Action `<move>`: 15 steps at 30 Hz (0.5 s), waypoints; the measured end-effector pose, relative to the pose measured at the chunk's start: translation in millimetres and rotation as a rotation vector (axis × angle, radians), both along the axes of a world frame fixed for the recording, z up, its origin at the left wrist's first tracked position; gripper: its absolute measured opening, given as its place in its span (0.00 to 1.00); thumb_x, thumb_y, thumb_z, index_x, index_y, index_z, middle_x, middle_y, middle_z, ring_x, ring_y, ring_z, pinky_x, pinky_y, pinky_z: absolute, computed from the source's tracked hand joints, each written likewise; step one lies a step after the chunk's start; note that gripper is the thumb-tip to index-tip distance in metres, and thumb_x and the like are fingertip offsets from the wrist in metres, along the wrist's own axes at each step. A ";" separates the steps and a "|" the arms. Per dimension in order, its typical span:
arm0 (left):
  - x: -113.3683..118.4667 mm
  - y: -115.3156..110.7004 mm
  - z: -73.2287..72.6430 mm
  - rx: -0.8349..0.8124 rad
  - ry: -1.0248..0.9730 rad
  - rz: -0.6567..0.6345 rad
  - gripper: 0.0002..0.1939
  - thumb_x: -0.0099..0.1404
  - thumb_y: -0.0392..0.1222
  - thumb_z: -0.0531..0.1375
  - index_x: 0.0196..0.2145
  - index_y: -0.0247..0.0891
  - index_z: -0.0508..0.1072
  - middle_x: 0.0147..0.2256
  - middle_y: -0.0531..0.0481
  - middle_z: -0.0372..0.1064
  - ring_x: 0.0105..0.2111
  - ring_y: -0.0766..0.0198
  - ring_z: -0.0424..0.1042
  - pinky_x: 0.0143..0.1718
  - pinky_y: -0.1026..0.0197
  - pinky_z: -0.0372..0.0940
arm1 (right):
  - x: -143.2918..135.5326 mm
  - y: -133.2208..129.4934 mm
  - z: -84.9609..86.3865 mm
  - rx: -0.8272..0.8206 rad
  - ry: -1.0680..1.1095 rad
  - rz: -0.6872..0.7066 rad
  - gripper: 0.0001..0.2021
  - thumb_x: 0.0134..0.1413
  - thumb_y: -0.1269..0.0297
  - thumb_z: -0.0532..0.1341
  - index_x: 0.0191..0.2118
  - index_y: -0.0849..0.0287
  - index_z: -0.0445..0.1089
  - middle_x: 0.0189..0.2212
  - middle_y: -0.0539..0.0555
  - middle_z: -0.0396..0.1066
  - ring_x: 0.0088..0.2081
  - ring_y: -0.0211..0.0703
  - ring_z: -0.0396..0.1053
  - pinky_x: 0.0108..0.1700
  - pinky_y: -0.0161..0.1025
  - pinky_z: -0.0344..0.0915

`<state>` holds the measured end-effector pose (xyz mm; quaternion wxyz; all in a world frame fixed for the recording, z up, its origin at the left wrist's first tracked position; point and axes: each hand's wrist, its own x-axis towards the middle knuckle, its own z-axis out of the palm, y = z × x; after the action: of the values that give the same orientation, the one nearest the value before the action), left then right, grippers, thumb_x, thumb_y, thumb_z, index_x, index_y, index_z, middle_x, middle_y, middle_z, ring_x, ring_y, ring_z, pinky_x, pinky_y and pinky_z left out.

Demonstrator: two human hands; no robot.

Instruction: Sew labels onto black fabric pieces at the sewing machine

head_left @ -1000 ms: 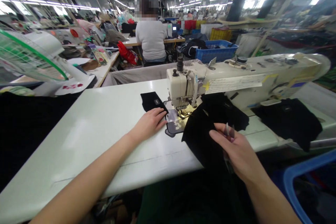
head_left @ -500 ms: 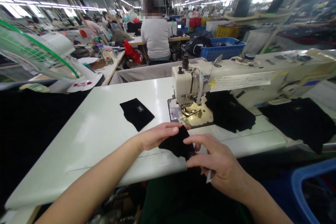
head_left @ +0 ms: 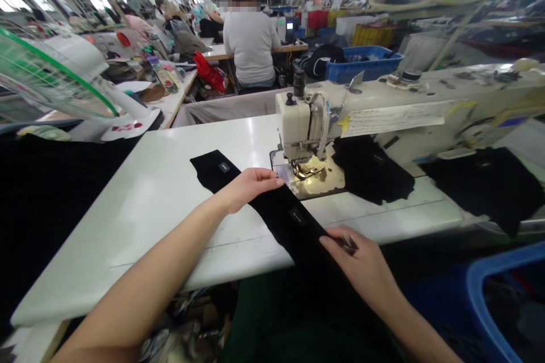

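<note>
A black fabric piece (head_left: 275,204) with a small dark label (head_left: 297,216) is stretched between my hands over the front edge of the table. My left hand (head_left: 247,188) is closed on its upper end, thumb on top. My right hand (head_left: 360,252) pinches the lower right edge. A small metal tool (head_left: 349,244), its kind unclear, is tucked in the right fingers. Beyond my left hand lies another labelled black piece (head_left: 204,163), partly covered at its near end. The sewing machine (head_left: 298,125) stands just past the held fabric, its presser foot (head_left: 307,171) lit.
More black pieces lie under the machine arm (head_left: 374,173) and at the right end (head_left: 489,181). A blue basket (head_left: 477,289) is at lower right. A fan (head_left: 63,74) stands at left. A person in a white top (head_left: 249,45) sits ahead, near a blue crate (head_left: 361,65).
The fabric, bunched between my hands before, is now spread out with its label showing. My left hand has moved up and left, and my right hand has shifted slightly right.
</note>
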<state>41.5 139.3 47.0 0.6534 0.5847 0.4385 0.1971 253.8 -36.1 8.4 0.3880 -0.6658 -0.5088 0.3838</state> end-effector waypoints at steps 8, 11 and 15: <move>7.8 26.8 -11.0 0.276 0.093 -0.241 0.10 0.64 0.45 0.63 0.39 0.39 0.81 0.39 0.50 0.79 0.41 0.60 0.75 0.49 0.56 0.65 | -5.4 -10.2 -10.2 -0.090 0.160 0.007 0.19 0.56 0.54 0.61 0.50 0.58 0.73 0.28 0.48 0.72 0.27 0.41 0.70 0.33 0.39 0.68; 20.6 34.8 -24.6 0.591 0.199 -0.271 0.06 0.62 0.39 0.64 0.35 0.37 0.81 0.34 0.49 0.77 0.38 0.60 0.74 0.46 0.57 0.67 | -15.7 -13.3 -17.8 -0.025 0.167 -0.054 0.14 0.54 0.57 0.64 0.45 0.57 0.72 0.26 0.46 0.69 0.26 0.39 0.69 0.31 0.37 0.68; 33.0 26.0 -41.3 1.150 0.416 -0.183 0.07 0.61 0.39 0.67 0.39 0.38 0.79 0.38 0.45 0.73 0.41 0.56 0.72 0.45 0.53 0.67 | -19.9 -16.7 -25.2 0.129 0.020 0.066 0.04 0.58 0.62 0.64 0.36 0.56 0.74 0.26 0.48 0.69 0.27 0.38 0.68 0.30 0.35 0.67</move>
<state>74.5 165.3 5.7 0.1489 0.9048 0.3282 0.2268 233.8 -52.9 -16.9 0.4222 -0.6186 -0.5501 0.3694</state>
